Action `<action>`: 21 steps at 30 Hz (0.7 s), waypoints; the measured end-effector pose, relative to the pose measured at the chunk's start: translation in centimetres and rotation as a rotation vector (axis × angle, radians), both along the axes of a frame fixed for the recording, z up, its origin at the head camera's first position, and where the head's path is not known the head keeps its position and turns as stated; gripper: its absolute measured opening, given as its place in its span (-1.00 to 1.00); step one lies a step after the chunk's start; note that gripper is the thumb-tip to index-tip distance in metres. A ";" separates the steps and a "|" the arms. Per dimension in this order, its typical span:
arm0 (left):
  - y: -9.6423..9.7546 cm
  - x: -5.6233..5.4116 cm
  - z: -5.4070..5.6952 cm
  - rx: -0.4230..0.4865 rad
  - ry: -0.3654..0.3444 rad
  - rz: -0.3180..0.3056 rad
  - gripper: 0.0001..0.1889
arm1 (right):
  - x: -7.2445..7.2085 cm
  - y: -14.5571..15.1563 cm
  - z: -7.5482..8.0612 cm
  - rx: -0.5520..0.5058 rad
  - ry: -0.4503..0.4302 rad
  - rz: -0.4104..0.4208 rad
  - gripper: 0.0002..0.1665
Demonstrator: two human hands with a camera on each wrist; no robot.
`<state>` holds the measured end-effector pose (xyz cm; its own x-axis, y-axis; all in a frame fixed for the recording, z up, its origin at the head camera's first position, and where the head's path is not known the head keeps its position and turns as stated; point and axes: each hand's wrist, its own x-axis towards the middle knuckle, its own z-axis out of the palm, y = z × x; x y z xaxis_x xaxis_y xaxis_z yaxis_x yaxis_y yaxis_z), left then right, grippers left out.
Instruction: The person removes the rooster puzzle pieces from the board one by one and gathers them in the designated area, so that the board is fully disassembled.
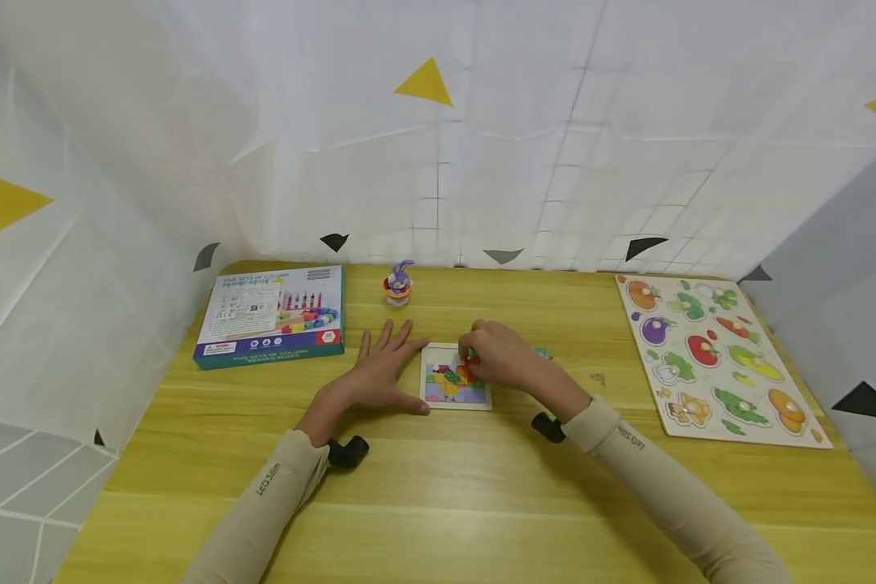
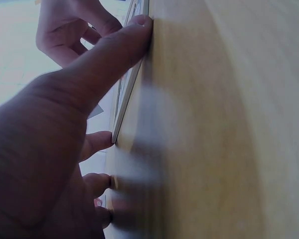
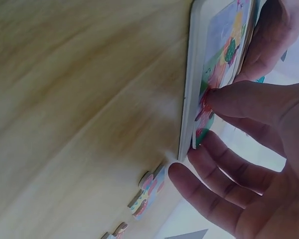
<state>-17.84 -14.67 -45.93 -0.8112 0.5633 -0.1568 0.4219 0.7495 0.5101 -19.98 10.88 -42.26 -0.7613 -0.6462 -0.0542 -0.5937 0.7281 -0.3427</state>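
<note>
A small jigsaw puzzle in a white-rimmed tray lies mid-table, its lower part filled with colourful picture pieces. My right hand is over the tray's right side. Thumb and fingers pinch a red and green puzzle piece at the tray's edge; the fingers partly hide it. With fingers spread, my left hand rests on the table at the tray's left. Its thumb touches the tray's near left corner, and a fingertip meets the far left one. Loose puzzle pieces lie to the right, partly behind my right hand.
A boxed bead set lies at the back left. Behind the tray stands a purple rabbit figurine. On the right lies a wooden vegetable puzzle board. A white patterned curtain hangs along the table's back edge.
</note>
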 end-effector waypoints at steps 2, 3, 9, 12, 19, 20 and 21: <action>0.0 0.0 0.0 -0.001 0.004 -0.001 0.19 | 0.1 0.0 0.0 0.007 0.011 -0.001 -0.92; 0.0 0.0 0.0 -0.002 0.006 -0.001 0.19 | 0.2 0.0 0.0 0.014 0.016 -0.002 -0.91; 0.1 0.1 0.1 -0.016 0.004 0.000 0.18 | 0.6 0.0 -0.1 0.061 0.075 -0.006 -0.70; 0.0 0.1 0.1 -0.016 0.007 0.000 0.18 | 0.6 0.0 -0.1 0.060 0.086 -0.009 -0.62; 0.0 0.1 0.1 -0.016 0.014 -0.001 0.19 | 0.4 0.1 0.0 0.044 0.093 0.003 -0.63; 0.0 0.1 0.2 -0.018 0.013 0.000 0.18 | 0.4 0.1 0.1 0.041 0.088 0.003 -0.62; 0.0 0.1 0.2 -0.019 0.011 0.000 0.18 | 0.4 0.1 0.1 0.040 0.081 0.002 -0.61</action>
